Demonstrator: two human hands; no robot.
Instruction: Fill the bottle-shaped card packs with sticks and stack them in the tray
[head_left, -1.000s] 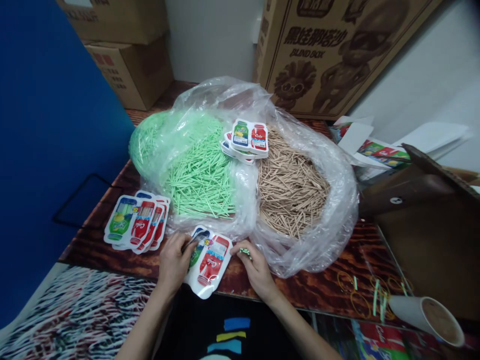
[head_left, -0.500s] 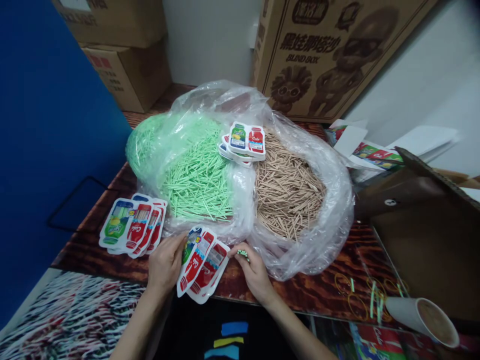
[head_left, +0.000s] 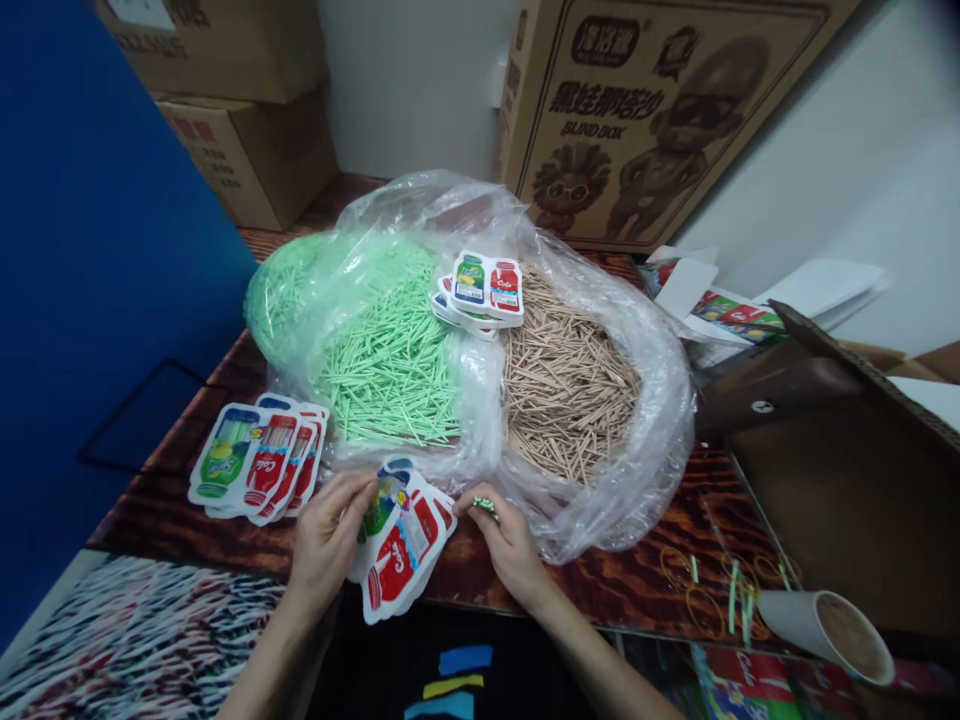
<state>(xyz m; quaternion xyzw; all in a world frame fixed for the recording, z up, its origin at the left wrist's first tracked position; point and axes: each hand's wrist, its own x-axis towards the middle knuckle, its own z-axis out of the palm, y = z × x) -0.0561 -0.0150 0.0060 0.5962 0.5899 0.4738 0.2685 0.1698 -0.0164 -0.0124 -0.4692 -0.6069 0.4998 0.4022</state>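
Observation:
My left hand point(head_left: 328, 540) is closed on the left side of several bottle-shaped candy packs point(head_left: 406, 550), printed with a green bottle and a red Cola one. My right hand point(head_left: 500, 540) is closed round a small bunch of green candy sticks point(head_left: 486, 506), their ends showing; its fingertips are at the packs' right edge. Just behind lie loose green sticks point(head_left: 394, 370) and brown sticks point(head_left: 570, 390) in clear plastic bags point(head_left: 480, 440). More packs point(head_left: 255, 460) lie fanned out to the left. Another small stack of packs point(head_left: 484, 290) rests on top between the two heaps.
Cardboard boxes point(head_left: 247, 150) stand at the back left, with a large printed box point(head_left: 637, 120) behind the bags. On the right are an open carton point(head_left: 825, 480), a tilted paper cup point(head_left: 825, 630), rubber bands point(head_left: 705, 605) and stray green sticks point(head_left: 739, 610). Striped wrapped sticks point(head_left: 142, 640) fill the lower left.
The packs in my left hand have shifted: the front one now lies more tilted and overlaps those behind it. My right hand keeps the green sticks in nearly the same place. The view has moved slightly.

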